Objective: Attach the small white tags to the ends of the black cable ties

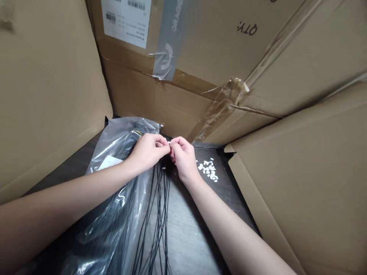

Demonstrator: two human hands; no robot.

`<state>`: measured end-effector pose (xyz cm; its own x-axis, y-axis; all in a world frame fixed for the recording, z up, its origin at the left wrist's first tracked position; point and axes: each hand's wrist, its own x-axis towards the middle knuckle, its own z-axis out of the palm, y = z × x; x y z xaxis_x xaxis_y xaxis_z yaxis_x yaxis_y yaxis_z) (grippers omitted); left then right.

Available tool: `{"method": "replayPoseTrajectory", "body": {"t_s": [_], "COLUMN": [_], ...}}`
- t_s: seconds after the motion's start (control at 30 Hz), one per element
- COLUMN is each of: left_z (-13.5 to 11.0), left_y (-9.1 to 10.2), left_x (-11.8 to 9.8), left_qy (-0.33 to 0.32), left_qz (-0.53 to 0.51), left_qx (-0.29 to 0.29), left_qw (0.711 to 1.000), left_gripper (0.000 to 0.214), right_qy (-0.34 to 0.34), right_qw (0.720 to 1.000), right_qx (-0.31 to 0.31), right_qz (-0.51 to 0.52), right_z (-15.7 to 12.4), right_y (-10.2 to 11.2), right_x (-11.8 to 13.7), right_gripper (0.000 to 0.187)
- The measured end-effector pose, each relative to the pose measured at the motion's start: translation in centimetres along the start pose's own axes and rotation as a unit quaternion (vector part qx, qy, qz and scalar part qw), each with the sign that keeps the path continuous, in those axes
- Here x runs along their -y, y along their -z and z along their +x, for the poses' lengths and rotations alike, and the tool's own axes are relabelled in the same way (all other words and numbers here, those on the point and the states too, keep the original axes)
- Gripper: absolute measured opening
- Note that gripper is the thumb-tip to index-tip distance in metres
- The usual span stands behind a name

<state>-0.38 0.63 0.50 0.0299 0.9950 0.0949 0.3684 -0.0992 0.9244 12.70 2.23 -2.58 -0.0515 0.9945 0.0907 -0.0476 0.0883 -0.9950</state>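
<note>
My left hand [151, 150] and my right hand [183, 156] meet near the back of the dark surface, both pinched closed with fingertips nearly touching. A tiny white piece [169, 142] shows between the fingertips; my right fingers grip it. Thin black cables [159, 214] trail toward me from below my left fingers, which pinch around what looks like one cable's end, mostly hidden. Some cable ends carry white tips, such as the white tip [163, 168] below the hands. To the right of my right hand lies a loose pile of small white pieces [208, 169].
A clear plastic bag [114, 214] full of black cables lies under my left forearm, with a white label [109, 162] on it. Cardboard walls rise around the dark surface [187, 229]: a left panel [51, 95], a taped back box [200, 49] and a right flap [309, 160].
</note>
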Motion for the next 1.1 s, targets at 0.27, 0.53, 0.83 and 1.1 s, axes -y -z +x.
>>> {"method": "replayPoseTrajectory", "body": {"t_s": [0.27, 0.53, 0.83, 1.1], "left_z": [0.10, -0.05, -0.11, 0.05], "left_y": [0.14, 0.17, 0.07, 0.06], "left_x": [0.35, 0.05, -0.01, 0.37], "left_qy": [-0.007, -0.007, -0.016, -0.023], "left_qz": [0.001, 0.011, 0.017, 0.009], "left_qx": [0.001, -0.002, -0.006, -0.001], "left_qw": [1.000, 1.000, 1.000, 1.000], "left_gripper": [0.012, 0.010, 0.013, 0.014], "right_qy": [0.011, 0.000, -0.009, -0.029], "right_qw": [1.000, 0.999, 0.999, 0.998], "right_qx": [0.007, -0.013, 0.007, -0.022], "right_qz": [-0.002, 0.037, 0.045, 0.059], "right_z": [-0.10, -0.01, 0.09, 0.07], "right_y": [0.00, 0.22, 0.40, 0.40], "right_x": [0.27, 0.12, -0.06, 0.16], "right_gripper": [0.017, 0.019, 0.016, 0.016]}}
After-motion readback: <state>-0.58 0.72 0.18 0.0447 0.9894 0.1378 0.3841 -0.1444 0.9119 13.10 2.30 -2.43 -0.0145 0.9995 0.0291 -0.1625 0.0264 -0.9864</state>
